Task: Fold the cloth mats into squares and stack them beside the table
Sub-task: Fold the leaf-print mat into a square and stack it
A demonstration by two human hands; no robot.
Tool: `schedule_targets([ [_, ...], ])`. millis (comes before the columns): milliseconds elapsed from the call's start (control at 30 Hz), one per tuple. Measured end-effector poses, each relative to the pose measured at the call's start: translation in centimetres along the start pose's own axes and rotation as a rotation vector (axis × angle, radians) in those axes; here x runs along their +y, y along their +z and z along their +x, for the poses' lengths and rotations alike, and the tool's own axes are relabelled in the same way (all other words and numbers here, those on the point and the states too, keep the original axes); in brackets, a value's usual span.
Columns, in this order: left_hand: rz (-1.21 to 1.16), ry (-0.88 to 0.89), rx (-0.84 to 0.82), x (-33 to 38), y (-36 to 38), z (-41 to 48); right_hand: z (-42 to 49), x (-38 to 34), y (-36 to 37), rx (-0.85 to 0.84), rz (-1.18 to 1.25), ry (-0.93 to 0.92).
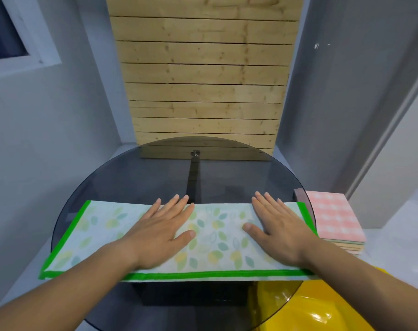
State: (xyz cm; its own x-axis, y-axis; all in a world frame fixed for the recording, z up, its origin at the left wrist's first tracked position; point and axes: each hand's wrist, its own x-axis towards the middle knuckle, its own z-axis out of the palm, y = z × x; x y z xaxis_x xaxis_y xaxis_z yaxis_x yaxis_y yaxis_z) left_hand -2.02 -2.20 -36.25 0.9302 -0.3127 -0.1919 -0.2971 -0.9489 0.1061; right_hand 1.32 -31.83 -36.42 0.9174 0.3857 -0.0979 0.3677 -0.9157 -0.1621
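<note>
Head view | left hand (pixel 160 231) and right hand (pixel 276 229) lay flat, fingers spread, pressing the leaf-print mat (pixel 215 237) on the glass table (pixel 136 177) | likely smoothing the long fold | folded stack (pixel 334 218) waited alongside.

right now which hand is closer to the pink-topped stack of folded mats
Right. The right hand presses the end of the green-bordered mat beside the stack; the left hand rests mid-mat, farther off.

Head view looks forward and down, seemingly close above table (pixel 155 177).
</note>
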Motion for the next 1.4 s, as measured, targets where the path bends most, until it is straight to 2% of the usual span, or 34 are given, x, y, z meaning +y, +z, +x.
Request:
schedule_targets([
  [233,-0.037,-0.098,0.028,0.4,0.3,-0.3,0.6,2.1,-1.2,0.025,0.001,0.082],
  [333,-0.063,-0.207,0.051,0.1,0.3,-0.4,-0.1,1.2,-2.1,0.107,0.091,0.085],
  [500,-0.243,-0.543,0.041,1.3,-0.6,1.1,-2.3,-4.3,-2.1,0.235,0.139,-0.182],
  [600,-0.458,-0.669,0.018,3.3,-2.1,2.0,-3.9,-7.4,-1.3,0.160,0.233,-0.331],
  [667,-0.593,-0.691,0.019,3.5,-2.5,2.0,-4.1,-7.8,-0.5,0.118,0.239,-0.363],
  [733,-0.646,-0.659,0.003,3.0,-2.7,0.9,-3.8,-7.2,-0.3,0.126,0.235,-0.333],
  [833,-0.512,-0.534,-0.010,2.8,-2.8,-1.2,-2.9,-5.6,-0.4,0.105,0.270,-0.214],
  [1000,-0.406,-0.149,0.143,4.2,-1.5,-4.6,-1.6,-3.8,-0.3,0.050,0.187,-0.137],
  [1100,-0.323,0.046,0.101,4.4,-0.7,-6.0,-1.7,-4.0,-0.7,0.047,0.225,-0.125],
  [1200,-0.168,0.207,0.067,4.8,-0.2,-7.6,-3.3,-5.1,-1.2,0.183,0.260,-0.194],
  [1267,-0.120,0.250,0.034,4.9,-0.1,-8.5,-4.8,-5.8,-1.4,0.258,0.292,-0.290],
  [1400,0.026,0.296,-0.024,4.7,0.5,-9.5,-7.6,-6.2,-0.7,0.154,0.297,-0.436],
])
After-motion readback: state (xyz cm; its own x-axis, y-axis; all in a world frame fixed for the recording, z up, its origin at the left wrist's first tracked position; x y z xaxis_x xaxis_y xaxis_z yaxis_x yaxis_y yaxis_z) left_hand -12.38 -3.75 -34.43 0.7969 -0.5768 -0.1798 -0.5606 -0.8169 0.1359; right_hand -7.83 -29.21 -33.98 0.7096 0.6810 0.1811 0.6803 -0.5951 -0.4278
